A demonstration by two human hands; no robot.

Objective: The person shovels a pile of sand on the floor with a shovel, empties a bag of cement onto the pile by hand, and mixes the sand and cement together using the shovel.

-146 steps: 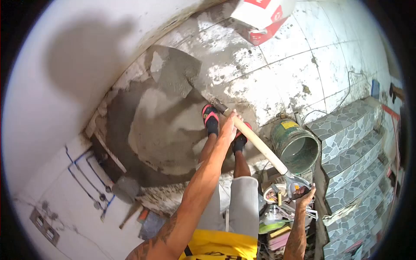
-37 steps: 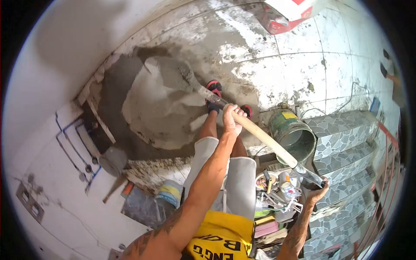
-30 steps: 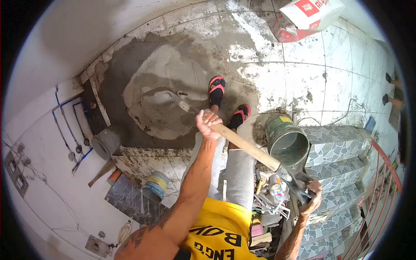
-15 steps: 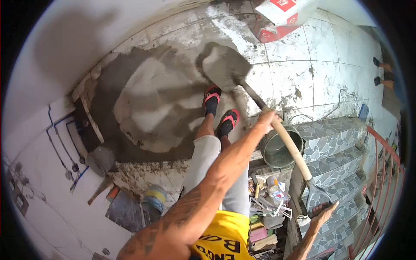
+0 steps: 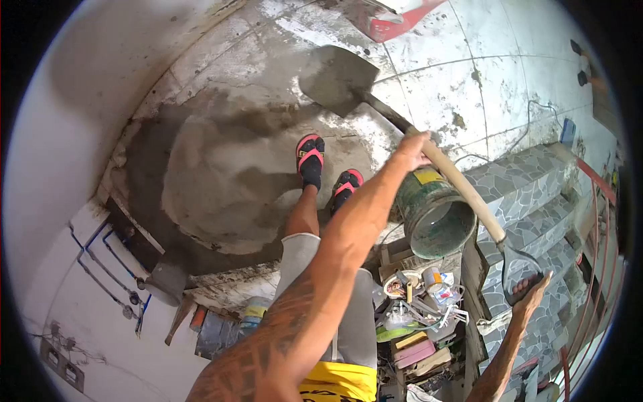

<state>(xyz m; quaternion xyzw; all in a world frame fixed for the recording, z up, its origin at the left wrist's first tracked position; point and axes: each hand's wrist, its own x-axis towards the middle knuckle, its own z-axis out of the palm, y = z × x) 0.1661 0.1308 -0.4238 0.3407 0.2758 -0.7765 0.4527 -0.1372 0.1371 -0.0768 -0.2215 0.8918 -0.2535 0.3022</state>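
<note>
A shovel (image 5: 462, 181) with a pale wooden shaft and a grey, coated blade is held across my front in both hands. My left hand (image 5: 414, 150) is wrapped round the lower shaft near the metal socket. At the other end, my right hand (image 5: 529, 289) grips the dark D-shaped handle. The blade lies left of my left hand, over the pale, dirty floor beyond my feet; whether it touches the floor I cannot tell. A patch of wet grey cement mix (image 5: 221, 181) spreads around and left of my sandals. Beneath the shaft stands a tilted green bucket (image 5: 439, 224).
Tiled steps (image 5: 529, 208) with a red railing (image 5: 593, 174) descend at the right. Tools and debris (image 5: 422, 315) fill a space beside my legs. A grey bucket (image 5: 167, 281) and blue pipes (image 5: 100, 261) are at the left wall. A red-and-white bag (image 5: 405, 20) lies at the top.
The blade has shifted slightly up and left in view, and the pale material seen on it before no longer shows. The camera view has moved; both hands keep their hold on the shovel.
</note>
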